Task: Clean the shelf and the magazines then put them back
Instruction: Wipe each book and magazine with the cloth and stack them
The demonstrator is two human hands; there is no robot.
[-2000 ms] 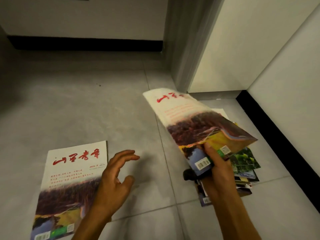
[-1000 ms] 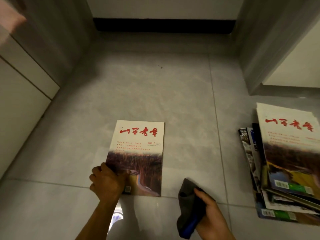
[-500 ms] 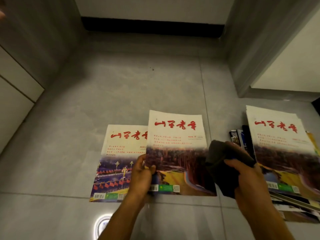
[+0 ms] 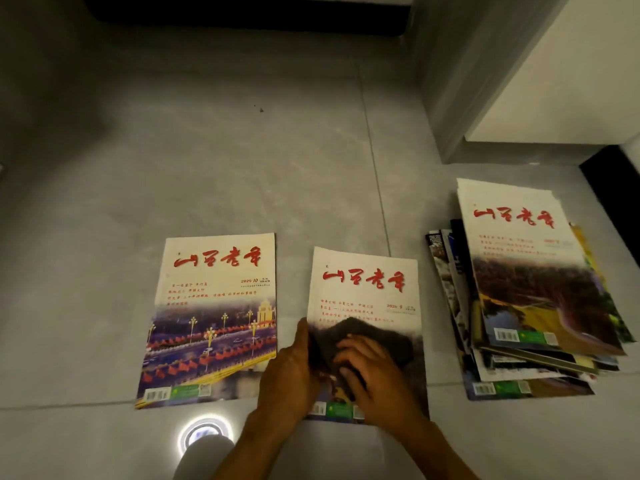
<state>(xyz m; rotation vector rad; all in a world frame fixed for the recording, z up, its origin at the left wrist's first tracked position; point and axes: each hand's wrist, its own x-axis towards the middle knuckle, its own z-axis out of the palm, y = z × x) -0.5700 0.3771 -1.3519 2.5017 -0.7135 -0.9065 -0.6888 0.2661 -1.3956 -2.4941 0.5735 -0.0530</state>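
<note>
Two magazines with red titles lie side by side on the grey floor. The left magazine (image 4: 214, 317) shows a night street with lamps. On the middle magazine (image 4: 367, 296) a dark cloth (image 4: 391, 336) is spread over the lower cover. My right hand (image 4: 374, 379) presses flat on that cloth. My left hand (image 4: 291, 372) grips the middle magazine's left edge, thumb on the cover. A stack of magazines (image 4: 530, 296) sits to the right, fanned unevenly.
A grey wall corner (image 4: 460, 81) and a white panel (image 4: 568, 71) rise behind the stack. A black baseboard (image 4: 242, 12) runs along the far wall, another at the right edge (image 4: 613, 188). A round light reflection (image 4: 204, 433) shines on the tile.
The middle magazine has moved right, off the left magazine, and now lies flat on the floor. My right hand has brought the cloth down onto its cover.
</note>
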